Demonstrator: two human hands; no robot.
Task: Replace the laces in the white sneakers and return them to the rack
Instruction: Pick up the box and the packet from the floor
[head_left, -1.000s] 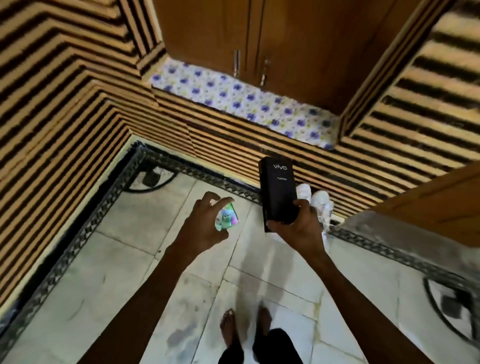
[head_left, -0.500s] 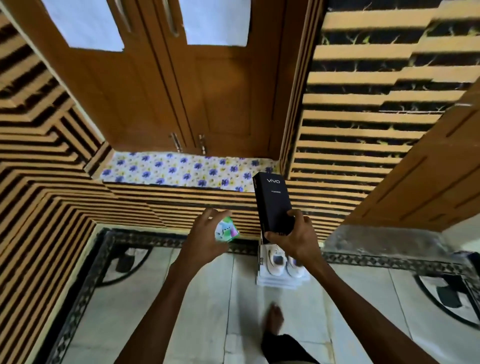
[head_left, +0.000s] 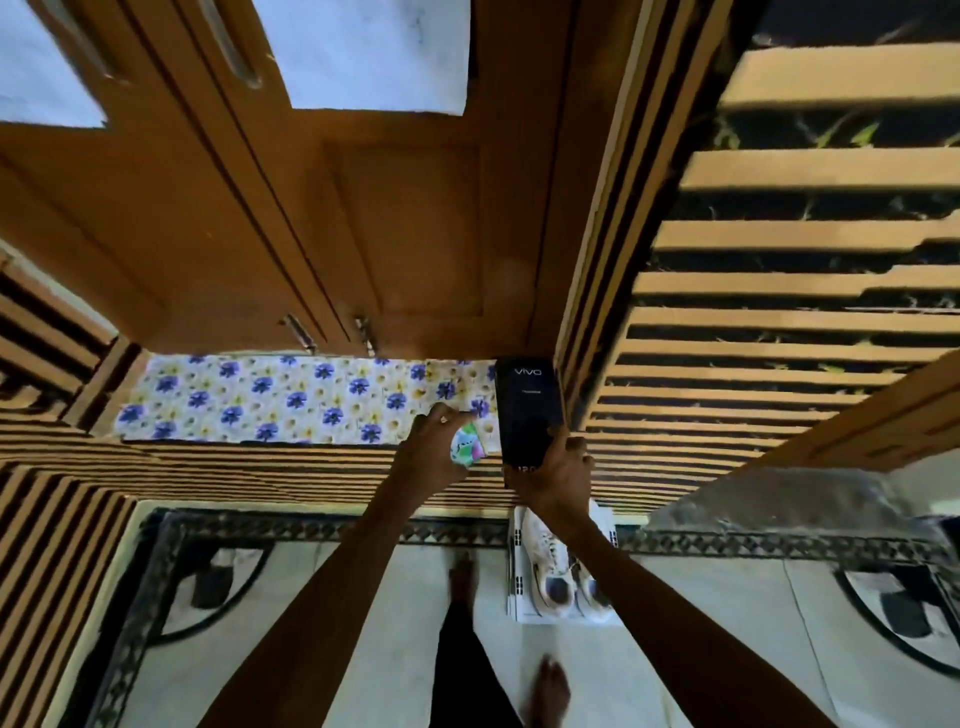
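Sneakers (head_left: 546, 553) nearer, below right hand (head_left: 558, 472)

Quick tally, and it's pairs almost everywhere!
Two hands in shot, left hand (head_left: 434, 447) and right hand (head_left: 558, 478); one black box (head_left: 524, 410); one colourful packet (head_left: 467, 447); two white sneakers (head_left: 545, 564); two bare feet (head_left: 550, 686); one floral cloth (head_left: 291, 400); two door handles (head_left: 301, 332).

"vivo" in pale letters on black box (head_left: 527, 410)
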